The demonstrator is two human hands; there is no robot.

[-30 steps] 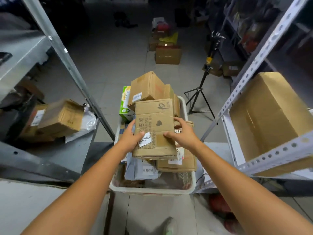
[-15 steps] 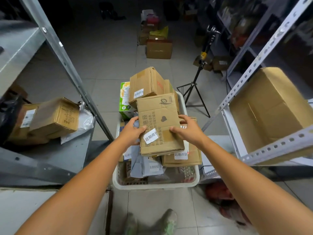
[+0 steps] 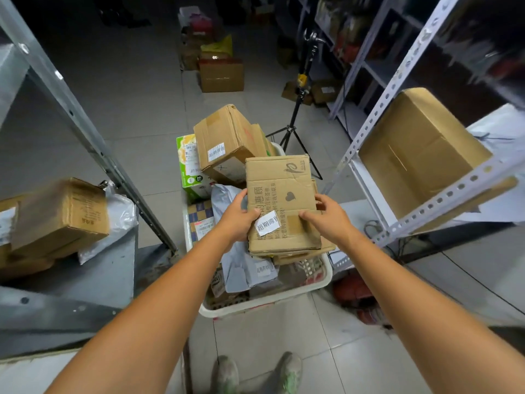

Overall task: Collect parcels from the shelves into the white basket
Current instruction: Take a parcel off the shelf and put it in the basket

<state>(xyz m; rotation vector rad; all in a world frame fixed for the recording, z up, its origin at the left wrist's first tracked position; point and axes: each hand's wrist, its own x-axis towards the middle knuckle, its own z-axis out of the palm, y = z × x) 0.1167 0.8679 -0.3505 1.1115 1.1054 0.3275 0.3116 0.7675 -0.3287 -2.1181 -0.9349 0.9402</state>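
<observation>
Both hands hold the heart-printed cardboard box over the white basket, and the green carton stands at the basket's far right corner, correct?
Not quite. The head view shows the green carton at the far left corner of the white basket. The left hand and right hand do hold the cardboard box over it.

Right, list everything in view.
flat brown cardboard box with heart print: one, brown, held over basket
white plastic basket: one, white, on floor
tilted brown cardboard box: one, brown, atop pile
green cardboard carton: one, green, basket's far left
grey plastic mailer bag: at least one, grey, in basket
large brown cardboard box: one, brown, right shelf
brown cardboard boxes: at least two, brown, left shelf
black tripod stand: one, black, beyond basket
left hand: grips flat box's left edge
right hand: holds its right edge
</observation>
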